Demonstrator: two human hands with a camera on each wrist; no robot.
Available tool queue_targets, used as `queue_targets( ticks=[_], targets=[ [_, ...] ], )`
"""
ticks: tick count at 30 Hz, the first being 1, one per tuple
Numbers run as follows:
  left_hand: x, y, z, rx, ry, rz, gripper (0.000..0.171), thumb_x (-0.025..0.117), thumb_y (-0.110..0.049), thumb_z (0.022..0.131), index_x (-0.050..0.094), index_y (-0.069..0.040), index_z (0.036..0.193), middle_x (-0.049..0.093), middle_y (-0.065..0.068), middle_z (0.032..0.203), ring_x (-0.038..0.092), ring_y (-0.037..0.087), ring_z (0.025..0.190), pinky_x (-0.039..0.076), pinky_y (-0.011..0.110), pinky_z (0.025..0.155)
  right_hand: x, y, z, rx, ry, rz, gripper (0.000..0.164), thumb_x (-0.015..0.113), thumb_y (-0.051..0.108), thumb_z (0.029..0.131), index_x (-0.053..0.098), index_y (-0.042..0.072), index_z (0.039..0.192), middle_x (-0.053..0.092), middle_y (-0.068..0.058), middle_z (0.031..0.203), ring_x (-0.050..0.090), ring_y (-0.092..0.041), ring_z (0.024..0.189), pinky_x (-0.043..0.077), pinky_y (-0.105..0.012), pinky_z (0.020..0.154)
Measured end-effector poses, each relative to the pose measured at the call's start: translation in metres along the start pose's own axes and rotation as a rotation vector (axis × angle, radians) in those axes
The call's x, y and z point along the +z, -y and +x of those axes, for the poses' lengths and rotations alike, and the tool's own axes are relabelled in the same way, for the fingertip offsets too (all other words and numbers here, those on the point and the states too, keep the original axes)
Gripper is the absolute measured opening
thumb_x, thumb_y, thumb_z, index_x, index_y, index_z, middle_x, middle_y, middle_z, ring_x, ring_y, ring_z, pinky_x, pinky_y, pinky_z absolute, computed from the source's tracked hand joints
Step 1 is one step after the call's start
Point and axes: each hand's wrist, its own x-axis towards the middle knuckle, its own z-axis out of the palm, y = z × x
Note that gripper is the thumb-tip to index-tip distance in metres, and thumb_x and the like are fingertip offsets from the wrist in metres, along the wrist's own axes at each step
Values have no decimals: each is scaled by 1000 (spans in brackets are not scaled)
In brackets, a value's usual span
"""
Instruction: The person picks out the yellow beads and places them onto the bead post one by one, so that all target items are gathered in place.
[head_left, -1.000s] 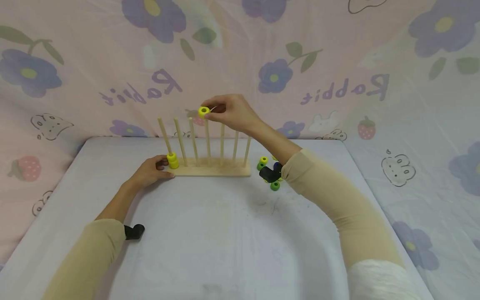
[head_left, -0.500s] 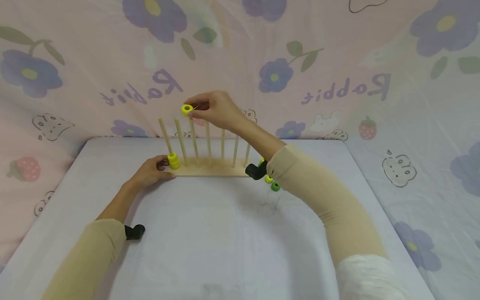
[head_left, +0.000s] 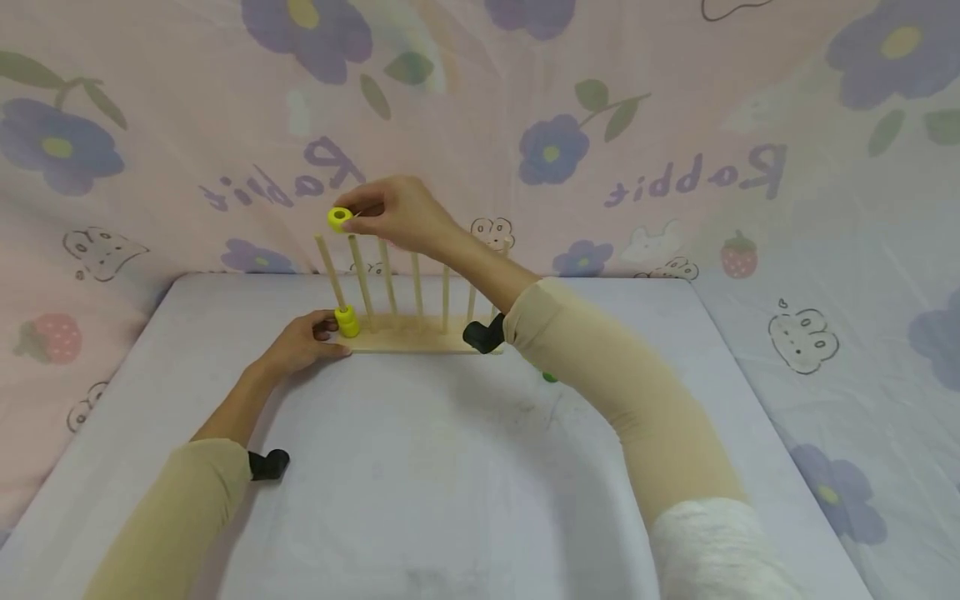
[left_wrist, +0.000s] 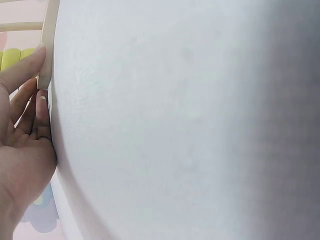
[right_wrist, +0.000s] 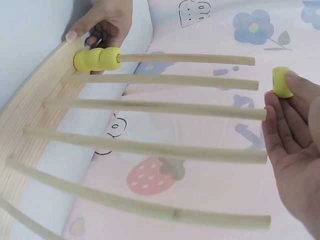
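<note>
My right hand (head_left: pixel 405 215) pinches a yellow wooden bead (head_left: pixel 340 220) between thumb and fingertips. The bead is just above the tops of the two leftmost pegs of a wooden peg rack (head_left: pixel 408 342), apart from them in the right wrist view. On the leftmost peg (right_wrist: pixel 185 59) sits a stack of three yellow beads (right_wrist: pixel 96 59) against the base. With thumb on the front edge and fingers behind, my left hand (head_left: pixel 302 342) grips the rack's left end. In the left wrist view its thumb (left_wrist: pixel 25 69) lies on the base.
A green bead (head_left: pixel 550 377) shows on the white table (head_left: pixel 420 467) beneath the right forearm, which hides whatever lies behind it. Black wrist mounts (head_left: pixel 483 335) stick out from both sleeves. Patterned cloth (head_left: pixel 450 108) stands behind and beside the table.
My right hand has moved left with the yellow bead, from over the middle pegs to near the leftmost ones. Its forearm now covers most of the loose beads. The left hand stays put.
</note>
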Motion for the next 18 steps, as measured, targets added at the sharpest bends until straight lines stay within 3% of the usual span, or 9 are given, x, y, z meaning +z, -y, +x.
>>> queue_targets(
  ticks=[11,18],
  targets=[
    [0,12,-6,-9,9,10,87,78,-30,88,30,5,151,44,25,145,42,39,130,33,54,111,22,13,17,-1,122,-56,32,71,25,93,71,15,124,73,7,111,64,1,96,48,-14,84],
    [0,6,-6,6,0,-4,85,78,-28,88,31,6,150,44,25,145,42,40,129,32,54,111,24,11,21,22,134,-100,32,70,28,94,71,18,124,72,10,114,64,2,98,48,-13,84]
  ],
)
